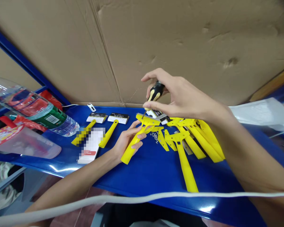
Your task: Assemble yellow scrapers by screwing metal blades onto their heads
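My left hand [126, 141] is closed around the handle of a yellow scraper [132, 146], its wide head tilted up. My right hand [164, 91] grips a black and cream screwdriver [156, 92] from above. The screwdriver's thin shaft meets the left part of the scraper head; the tip itself is too small to make out. To the right of the held scraper lie small yellow blade plates [162, 141] and several tiny screws [155, 137]. Another yellow scraper [186, 165] rests nearer the front edge, beside a pile of more yellow scrapers [203, 142].
Two yellow scrapers with black-and-white card sleeves [118, 118] lie at the left on the blue shelf [142, 176]. A water bottle [47, 113] leans there beside a plastic cup [30, 143]. A white cable [123, 199] crosses the foreground. Cardboard [170, 37] stands behind.
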A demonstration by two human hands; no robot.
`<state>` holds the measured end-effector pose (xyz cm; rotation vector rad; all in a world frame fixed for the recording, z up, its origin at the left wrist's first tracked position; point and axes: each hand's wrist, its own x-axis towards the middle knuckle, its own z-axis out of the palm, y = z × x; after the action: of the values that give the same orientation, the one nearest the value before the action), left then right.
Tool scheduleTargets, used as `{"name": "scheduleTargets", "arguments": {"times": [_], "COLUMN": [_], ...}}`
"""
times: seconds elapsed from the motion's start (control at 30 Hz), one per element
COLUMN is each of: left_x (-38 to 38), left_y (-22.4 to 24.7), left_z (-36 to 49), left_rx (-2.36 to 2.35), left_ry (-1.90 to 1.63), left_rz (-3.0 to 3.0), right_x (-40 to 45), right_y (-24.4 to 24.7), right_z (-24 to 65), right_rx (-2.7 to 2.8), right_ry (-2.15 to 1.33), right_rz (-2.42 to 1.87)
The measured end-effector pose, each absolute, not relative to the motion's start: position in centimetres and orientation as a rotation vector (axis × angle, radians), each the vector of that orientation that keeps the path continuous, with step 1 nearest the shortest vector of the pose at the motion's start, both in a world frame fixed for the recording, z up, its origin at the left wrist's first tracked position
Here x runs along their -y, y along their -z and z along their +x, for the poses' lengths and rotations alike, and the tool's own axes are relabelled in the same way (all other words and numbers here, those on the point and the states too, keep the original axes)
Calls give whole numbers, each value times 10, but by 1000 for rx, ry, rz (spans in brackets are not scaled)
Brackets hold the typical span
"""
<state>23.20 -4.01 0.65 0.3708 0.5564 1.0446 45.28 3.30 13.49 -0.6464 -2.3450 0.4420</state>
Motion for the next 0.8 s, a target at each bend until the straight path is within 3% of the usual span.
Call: {"name": "scheduleTargets", "arguments": {"times": [0.27,0.8], "left_x": [41,40], "left_y": [-6,-4], "left_z": [231,232], "left_rx": [-538,-555], "left_ry": [-1038,-1037], "left_rz": [378,375], "right_x": [-32,-33], "right_y": [-135,-135], "right_z": [454,454], "right_rx": [2328,2404], "right_ry": [-600,-507], "right_rz": [-608,-538]}}
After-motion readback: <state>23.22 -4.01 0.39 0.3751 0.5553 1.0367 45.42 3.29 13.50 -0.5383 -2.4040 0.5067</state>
